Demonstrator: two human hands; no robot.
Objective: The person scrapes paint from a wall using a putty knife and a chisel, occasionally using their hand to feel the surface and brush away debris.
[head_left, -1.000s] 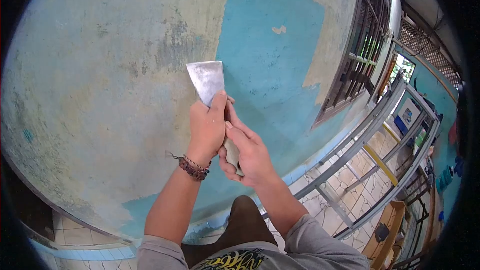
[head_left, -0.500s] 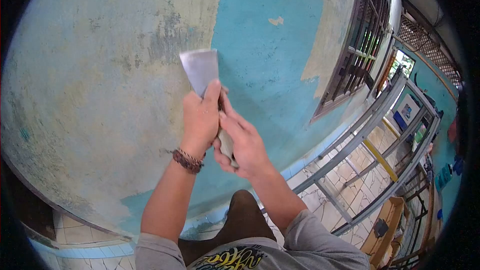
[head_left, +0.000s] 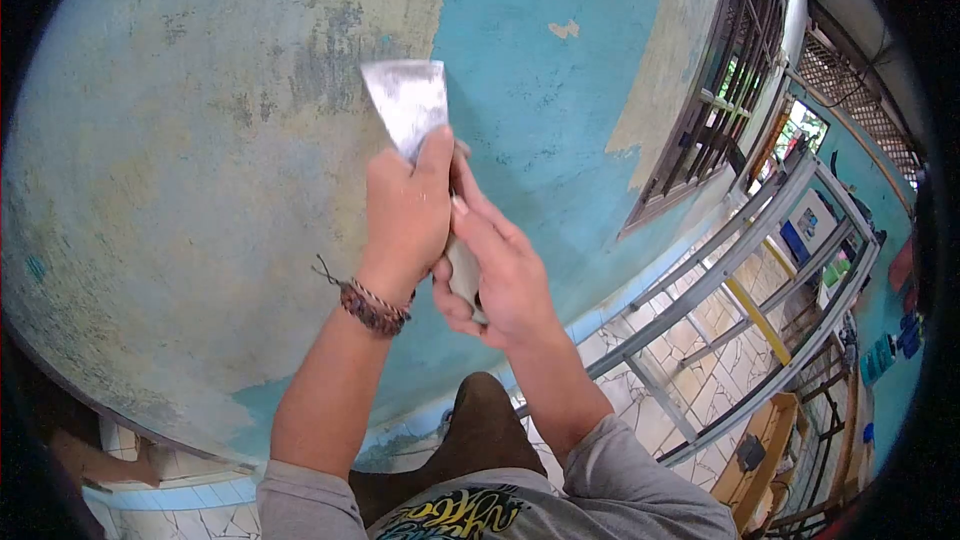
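Observation:
A putty knife (head_left: 408, 105) with a wide metal blade and a pale handle points up in front of the wall (head_left: 200, 220). Its blade lies over the border between bare plaster and blue paint. My left hand (head_left: 408, 210), with braided bracelets at the wrist, is closed round the upper handle, thumb near the blade. Lower down, my right hand (head_left: 500, 275) wraps the handle's end. Whether the blade edge touches the wall is hard to tell.
Right of the wall's blue patch is a barred window (head_left: 710, 90). A metal ladder (head_left: 720, 290) leans over the tiled floor at the right, with a cardboard box (head_left: 765, 450) near its foot. Part of another person's bare limb (head_left: 105, 462) shows at the lower left.
Both hands and the putty knife have moved slightly up and to the right. A person's limb has come into view at the lower left.

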